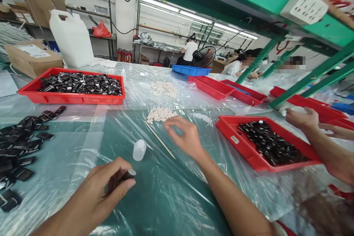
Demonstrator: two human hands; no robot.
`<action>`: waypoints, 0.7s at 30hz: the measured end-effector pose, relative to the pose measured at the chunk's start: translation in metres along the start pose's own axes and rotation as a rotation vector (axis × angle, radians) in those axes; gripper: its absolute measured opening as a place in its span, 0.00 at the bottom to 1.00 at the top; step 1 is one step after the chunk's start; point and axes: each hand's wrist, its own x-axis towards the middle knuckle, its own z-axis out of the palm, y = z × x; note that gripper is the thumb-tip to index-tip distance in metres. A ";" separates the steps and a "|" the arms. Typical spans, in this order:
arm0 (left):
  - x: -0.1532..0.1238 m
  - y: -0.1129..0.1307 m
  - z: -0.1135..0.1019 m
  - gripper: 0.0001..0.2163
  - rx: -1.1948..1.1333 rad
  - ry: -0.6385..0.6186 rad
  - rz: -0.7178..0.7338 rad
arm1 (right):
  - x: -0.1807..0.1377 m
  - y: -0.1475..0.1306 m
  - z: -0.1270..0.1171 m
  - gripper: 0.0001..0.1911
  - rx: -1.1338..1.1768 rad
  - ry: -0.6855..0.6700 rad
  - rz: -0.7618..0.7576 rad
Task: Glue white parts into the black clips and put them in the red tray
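Observation:
My left hand [106, 188] is at the near edge of the plastic-covered table, fingers closed on a small black part [127, 174] with a pale end. My right hand [184, 135] reaches forward just short of a pile of small white pieces [160, 114], thumb and fingers pinched together; whether a piece is between them I cannot tell. Between the hands lie a thin wooden stick [159, 139] and a small translucent bottle [139, 150].
A red tray [69, 97] of black parts stands far left, another red tray [249, 151] of them at right. Loose black parts [22, 143] lie at left. A co-worker's hand [302, 118] reaches in from the right. A white jug [72, 38] and cardboard box [33, 59] stand behind.

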 end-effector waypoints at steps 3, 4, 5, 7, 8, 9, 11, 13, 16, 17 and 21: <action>-0.003 -0.010 0.003 0.08 0.021 -0.093 -0.033 | 0.011 0.072 -0.021 0.11 -0.227 0.202 0.295; -0.004 -0.012 0.004 0.07 0.020 -0.123 -0.041 | 0.010 0.092 -0.028 0.12 -0.287 0.247 0.390; -0.004 -0.013 0.005 0.07 0.015 -0.146 -0.043 | 0.008 0.109 -0.035 0.13 -0.334 0.277 0.475; -0.004 -0.013 0.006 0.07 0.006 -0.161 -0.031 | 0.003 0.134 -0.043 0.15 -0.391 0.315 0.610; -0.003 -0.012 0.006 0.07 0.001 -0.151 -0.012 | 0.000 0.143 -0.044 0.17 -0.403 0.327 0.666; -0.002 -0.010 0.005 0.07 -0.003 -0.132 0.009 | -0.002 0.149 -0.043 0.17 -0.407 0.337 0.714; 0.001 -0.005 0.001 0.09 -0.007 -0.098 0.042 | -0.002 0.158 -0.038 0.17 -0.393 0.348 0.784; 0.004 0.001 -0.002 0.10 -0.010 -0.091 0.053 | -0.002 0.164 -0.032 0.17 -0.365 0.354 0.819; 0.005 0.008 -0.005 0.10 -0.010 -0.110 0.059 | -0.002 0.172 -0.031 0.18 -0.320 0.365 0.817; 0.005 0.009 -0.005 0.10 -0.010 -0.119 0.064 | -0.003 0.174 -0.032 0.18 -0.305 0.368 0.806; 0.003 0.008 -0.004 0.09 -0.014 -0.142 0.073 | -0.004 0.174 -0.043 0.18 -0.245 0.389 0.772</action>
